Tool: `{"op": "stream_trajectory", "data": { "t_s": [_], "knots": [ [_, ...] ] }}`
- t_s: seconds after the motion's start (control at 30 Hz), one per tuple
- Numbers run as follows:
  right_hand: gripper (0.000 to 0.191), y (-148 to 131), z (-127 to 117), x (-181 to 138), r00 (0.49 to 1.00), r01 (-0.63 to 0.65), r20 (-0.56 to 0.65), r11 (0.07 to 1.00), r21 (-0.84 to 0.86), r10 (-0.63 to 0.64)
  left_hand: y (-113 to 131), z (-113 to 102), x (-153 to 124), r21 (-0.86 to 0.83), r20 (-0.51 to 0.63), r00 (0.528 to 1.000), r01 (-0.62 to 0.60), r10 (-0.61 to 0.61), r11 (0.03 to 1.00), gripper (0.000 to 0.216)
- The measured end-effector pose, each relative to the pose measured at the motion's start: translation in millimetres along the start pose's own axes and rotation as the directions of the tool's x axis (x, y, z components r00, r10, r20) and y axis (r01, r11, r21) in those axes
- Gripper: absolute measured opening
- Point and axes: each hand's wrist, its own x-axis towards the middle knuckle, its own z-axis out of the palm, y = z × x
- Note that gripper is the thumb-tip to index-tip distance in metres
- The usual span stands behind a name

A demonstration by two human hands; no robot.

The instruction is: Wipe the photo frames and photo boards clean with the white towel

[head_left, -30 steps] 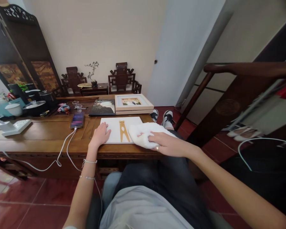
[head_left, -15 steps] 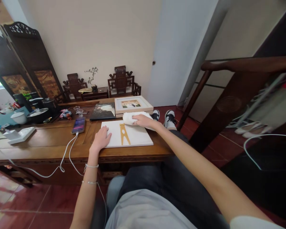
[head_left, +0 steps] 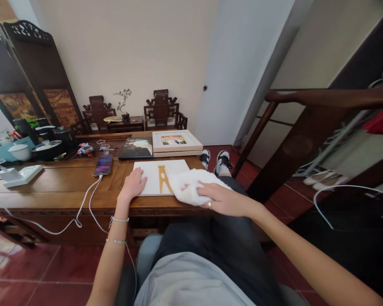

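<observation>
- The left hand (head_left: pixel 133 185) is resting palm down on the left edge of the white board (head_left: pixel 147 180).
- The right hand (head_left: pixel 227 199) is gripping the bunched white cloth (head_left: pixel 189 182), which is covering the right near part of the board.
- A yellow two-legged figure (head_left: pixel 161 177) is showing on the board, close beside the cloth.
- The bench (head_left: pixel 73 195) is supporting the board; a dark panel (head_left: pixel 132 148) and a light-framed picture (head_left: pixel 191 142) are lying side by side behind it.
- A phone (head_left: pixel 102 165) is lying left of the board, with a white cable (head_left: pixel 85 199) running from its near end.

Daylight from the left glares on floor tiles (head_left: pixel 35 263), with dim, stretched edges at right.
</observation>
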Motion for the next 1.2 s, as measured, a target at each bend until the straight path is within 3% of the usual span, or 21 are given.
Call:
{"op": "stream_trajectory", "data": {
  "t_s": [0.1,0.33,0.43,0.57,0.73,0.9,1.03,1.2],
  "knots": [
    [0.008,12.9,-4.5,24.5,0.998,-0.053,-0.019,0.999,0.000,0.053,0.1,-0.9,0.4,0.005,0.025,1.000,-0.003,0.003,1.000,0.050],
    [0.023,55.4,-24.9,122.8,0.982,-0.174,-0.091,0.983,-0.061,0.168,2.4,-5.9,0.4,0.042,0.066,0.998,-0.017,0.014,0.999,0.053],
    [0.028,60.7,-32.1,142.9,0.977,-0.195,-0.102,0.978,-0.066,0.188,3.1,-6.6,0.4,0.048,0.066,0.998,-0.022,0.019,0.999,0.052],
    [0.026,50.3,-24.2,132.1,0.980,-0.189,-0.084,0.977,-0.095,0.181,2.2,-4.6,0.8,0.028,0.046,0.998,-0.050,0.049,0.998,0.051],
    [0.016,13.2,-0.4,66.0,0.994,-0.109,-0.044,0.976,-0.186,0.102,-1.0,-1.7,3.3,-0.014,0.026,0.998,-0.055,0.055,0.998,0.049],
    [0.008,-15.8,-1.8,10.9,0.999,0.018,0.029,0.992,-0.124,-0.015,-1.8,-3.4,6.9,-0.014,0.045,0.999,-0.022,0.022,1.000,0.048],
    [0.005,-2.0,-6.4,22.9,1.000,-0.008,0.012,0.998,-0.065,0.009,-2.5,-0.7,7.0,-0.003,0.013,1.000,-0.022,0.022,1.000,0.047],
    [0.011,32.6,-4.6,88.8,0.990,-0.122,-0.080,0.987,-0.104,0.114,-6.5,5.2,9.2,-0.041,0.034,0.997,-0.068,0.070,0.997,0.053]
  ]
}}
